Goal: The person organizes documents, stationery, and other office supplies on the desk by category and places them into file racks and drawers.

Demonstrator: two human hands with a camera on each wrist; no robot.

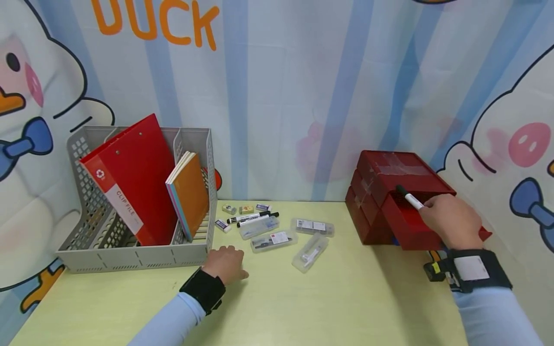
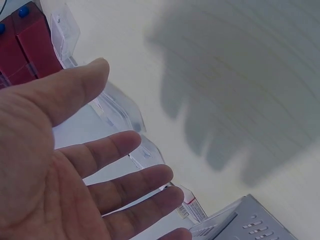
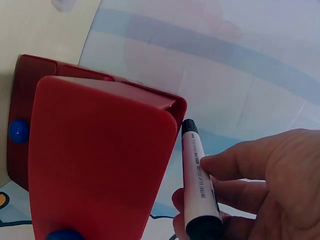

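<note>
My right hand [image 1: 452,218] pinches a white marker with black ends [image 3: 197,177] between thumb and fingers. The marker is tilted over the pulled-out top drawer [image 1: 409,223] of the red drawer box [image 1: 389,175]. In the right wrist view the drawer's red front [image 3: 102,160] with a blue knob stands just left of the marker. My left hand [image 1: 227,264] hovers low over the table, fingers spread and holding nothing, near the front right corner of the grey file rack [image 1: 134,257]. Beyond it lie clear plastic cases [image 1: 273,240] and two more markers [image 1: 253,217].
The rack holds a red clip file [image 1: 134,182] and notebooks [image 1: 192,197]. Several small erasers [image 1: 246,209] lie by the markers at the back of the table. Another clear case [image 1: 310,252] lies toward the middle. A printed curtain [image 1: 281,96] hangs behind.
</note>
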